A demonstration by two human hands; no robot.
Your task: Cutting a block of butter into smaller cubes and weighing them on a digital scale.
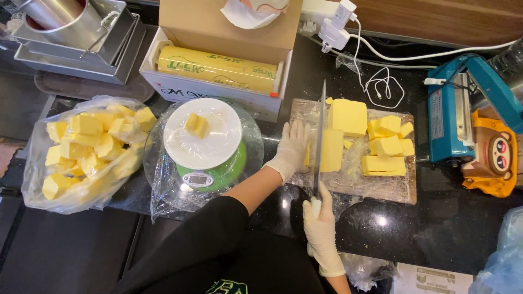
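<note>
Knife (pixel 320 136) handle hidden inside the gloved right hand (pixel 320 228). Part of the butter block (pixel 330 149) lies behind the blade and the left hand (pixel 291 148). Metal pot (pixel 60 19) cut off by the top edge. Blue sealer (pixel 463 109) and plastic bag (pixel 498 261) cut by the right edge. Scale (pixel 199 179) display too small to read. Lower cubes in the bag of butter (pixel 81 152) obscured by wrinkled film. Right forearm leaves the frame at the bottom.
</note>
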